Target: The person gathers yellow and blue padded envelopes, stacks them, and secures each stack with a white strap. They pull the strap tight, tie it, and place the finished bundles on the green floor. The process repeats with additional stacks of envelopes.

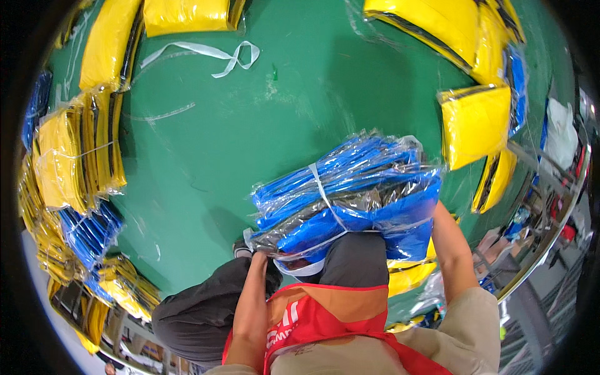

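Close to my knees is a thick bundle (350, 209) of flat blue packs in clear plastic bags. A white strap (324, 194) runs round its middle. At the bundle's lower left corner, my left hand (265, 255) grips it, with the fingers mostly hidden under the plastic. My right hand (436, 211) holds the right end, its fingers out of sight behind the bags. The bundle slants upward to the right, and part of it overlaps my dark trouser leg (359, 256).
Yellow bagged stacks (78, 150) and blue packs (90, 231) line the left side of the green floor (206, 144). More yellow packs (476, 125) lie at the right. A loose white strap (206, 51) curls at the far side. Metal racking (544, 294) stands at lower right.
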### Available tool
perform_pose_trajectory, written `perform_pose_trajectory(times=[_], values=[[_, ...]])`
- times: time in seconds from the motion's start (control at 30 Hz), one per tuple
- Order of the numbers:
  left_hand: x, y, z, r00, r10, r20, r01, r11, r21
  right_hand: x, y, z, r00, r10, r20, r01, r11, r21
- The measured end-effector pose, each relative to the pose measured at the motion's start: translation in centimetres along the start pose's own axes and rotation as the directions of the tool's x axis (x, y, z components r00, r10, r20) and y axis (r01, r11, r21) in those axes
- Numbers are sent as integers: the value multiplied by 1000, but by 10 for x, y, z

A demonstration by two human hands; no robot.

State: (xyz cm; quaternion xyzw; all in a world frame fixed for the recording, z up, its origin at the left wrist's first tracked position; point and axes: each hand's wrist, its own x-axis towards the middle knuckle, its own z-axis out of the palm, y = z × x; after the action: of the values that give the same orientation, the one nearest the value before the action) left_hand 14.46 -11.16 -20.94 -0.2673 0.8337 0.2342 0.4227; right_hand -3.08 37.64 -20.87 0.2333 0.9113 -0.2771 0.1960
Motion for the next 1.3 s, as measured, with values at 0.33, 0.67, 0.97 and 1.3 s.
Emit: perform_pose_trajectory(times=[0.33, 0.67, 0.97, 1.3], values=[[44, 47, -54, 856, 396, -333, -502, 791, -350, -118, -17, -56, 967, 112, -229, 40, 821, 570], [30, 213, -230, 633, 773, -35, -532, 402, -745, -161, -116, -199, 848, 75, -525, 496, 239, 835], [-29, 137, -209, 334, 936, 115, -920, 296, 258, -256, -50, -43, 952, 130, -278, 71, 789, 610], [-95, 109, -248, 526, 678, 513, -754, 94, 650, -326, -36, -19, 999, -34, 18, 28, 969, 247]])
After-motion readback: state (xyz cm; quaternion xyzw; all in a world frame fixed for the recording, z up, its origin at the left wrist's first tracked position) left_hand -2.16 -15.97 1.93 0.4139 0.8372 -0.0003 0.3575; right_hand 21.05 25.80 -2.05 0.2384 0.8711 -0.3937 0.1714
